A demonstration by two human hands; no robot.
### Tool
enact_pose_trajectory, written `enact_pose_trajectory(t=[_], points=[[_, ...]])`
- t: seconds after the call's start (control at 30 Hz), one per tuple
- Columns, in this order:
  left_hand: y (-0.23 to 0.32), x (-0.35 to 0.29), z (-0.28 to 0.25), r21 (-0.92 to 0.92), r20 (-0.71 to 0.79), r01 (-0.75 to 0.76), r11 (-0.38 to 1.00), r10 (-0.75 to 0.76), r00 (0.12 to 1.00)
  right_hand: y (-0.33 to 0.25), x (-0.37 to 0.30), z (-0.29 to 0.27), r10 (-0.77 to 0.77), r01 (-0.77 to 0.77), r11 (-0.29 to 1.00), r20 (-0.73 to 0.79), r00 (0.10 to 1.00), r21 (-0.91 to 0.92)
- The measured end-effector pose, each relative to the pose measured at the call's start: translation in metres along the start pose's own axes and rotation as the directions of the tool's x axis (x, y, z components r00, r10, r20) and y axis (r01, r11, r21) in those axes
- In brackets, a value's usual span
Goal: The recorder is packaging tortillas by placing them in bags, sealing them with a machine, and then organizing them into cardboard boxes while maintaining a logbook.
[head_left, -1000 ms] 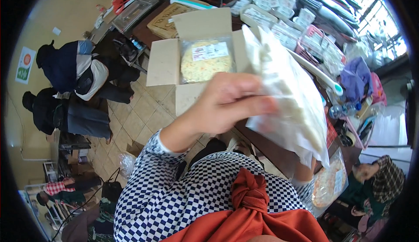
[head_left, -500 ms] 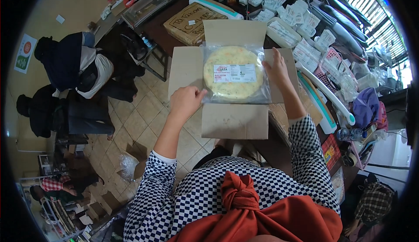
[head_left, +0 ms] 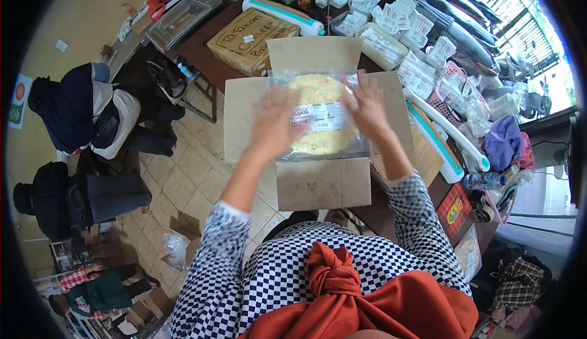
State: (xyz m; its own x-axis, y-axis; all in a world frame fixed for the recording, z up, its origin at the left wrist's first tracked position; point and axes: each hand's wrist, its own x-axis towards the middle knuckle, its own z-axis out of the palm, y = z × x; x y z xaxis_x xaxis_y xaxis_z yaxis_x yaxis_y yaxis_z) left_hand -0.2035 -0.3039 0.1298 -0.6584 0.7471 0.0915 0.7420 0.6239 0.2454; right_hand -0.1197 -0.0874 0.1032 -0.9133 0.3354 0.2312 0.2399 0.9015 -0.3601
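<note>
A round flat pizza base (head_left: 318, 142), pale with orange specks, lies sealed in a clear plastic pouch with a white label across its middle. The pouch sits at the top of a cardboard box (head_left: 324, 183) whose flaps are folded outward on all sides. Over the pouch's left edge is my left hand (head_left: 273, 122), smeared by motion, its fingers apart and no object gripped. My right hand (head_left: 368, 108) rests at the pouch's right edge, fingers stretched out and only slightly blurred.
Behind the box lies a taped brown carton (head_left: 251, 42). White-and-turquoise sealer-like devices (head_left: 431, 140) lie at the back and right. Label slips (head_left: 397, 21), a pink basket (head_left: 449, 94) and a plastic bottle (head_left: 485, 182) crowd the table's right. Other people (head_left: 92, 109) stand at the left.
My left hand has moved from the pouch's lower left corner up onto its left side. My right hand has shifted inward over its right edge. The whole view has tilted slightly.
</note>
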Motion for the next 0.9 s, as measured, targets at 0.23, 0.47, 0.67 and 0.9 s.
enact_pose_trajectory(t=[0.23,0.47,0.67,0.9], points=[[-0.135,-0.092,0.000,0.126,0.124,0.352,0.927,-0.367,0.922,0.136,-0.086,-0.045,0.342,-0.243,0.713,-0.023,0.939,0.657],[-0.003,0.004,0.014,-0.088,0.027,-0.245,0.966,0.248,0.968,-0.001,-0.029,-0.013,-0.401,0.355,0.893,0.128,0.907,0.278],[0.012,0.009,0.041,0.080,0.119,-0.238,0.968,0.228,0.966,-0.016,0.033,-0.044,-0.147,0.178,0.984,0.450,0.881,-0.026],[0.015,0.008,0.035,0.025,0.072,-0.234,0.972,0.232,0.970,-0.025,0.137,-0.071,-0.055,-0.069,0.973,0.514,0.856,0.220]])
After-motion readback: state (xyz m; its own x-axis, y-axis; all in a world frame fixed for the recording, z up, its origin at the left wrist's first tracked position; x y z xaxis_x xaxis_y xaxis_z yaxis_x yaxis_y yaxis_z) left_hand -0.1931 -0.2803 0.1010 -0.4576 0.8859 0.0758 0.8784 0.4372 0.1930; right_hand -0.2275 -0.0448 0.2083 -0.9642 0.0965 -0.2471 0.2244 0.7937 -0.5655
